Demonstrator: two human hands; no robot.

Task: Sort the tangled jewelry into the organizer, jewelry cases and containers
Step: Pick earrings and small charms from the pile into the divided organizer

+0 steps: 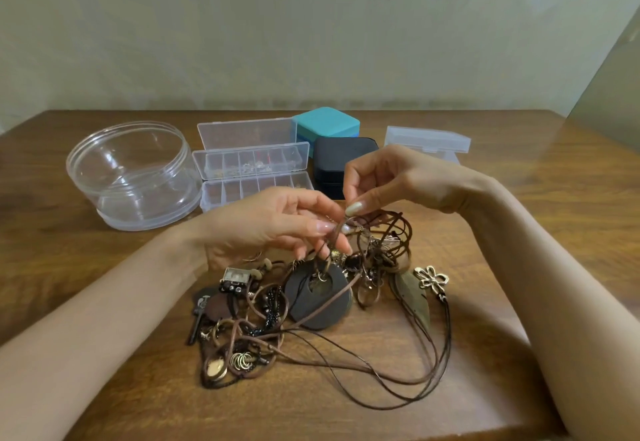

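Both forearms reach in; left hand [273,226] and right hand [388,181] meet, fingers [355,208] pinched together mid-worktop.

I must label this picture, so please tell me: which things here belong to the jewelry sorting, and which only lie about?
Belonging to the job:
tangled jewelry
compartment organizer, open
round clear tub
teal case
black case
small clear box
left hand and right hand, both pinching a piece above the tangle

Just lying about:
nothing visible; only the wooden table beneath

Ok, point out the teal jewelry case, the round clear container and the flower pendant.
teal jewelry case [325,122]: head view, lid top.
round clear container [104,177]: head view, left wall.
flower pendant [432,278]: head view, petal centre.
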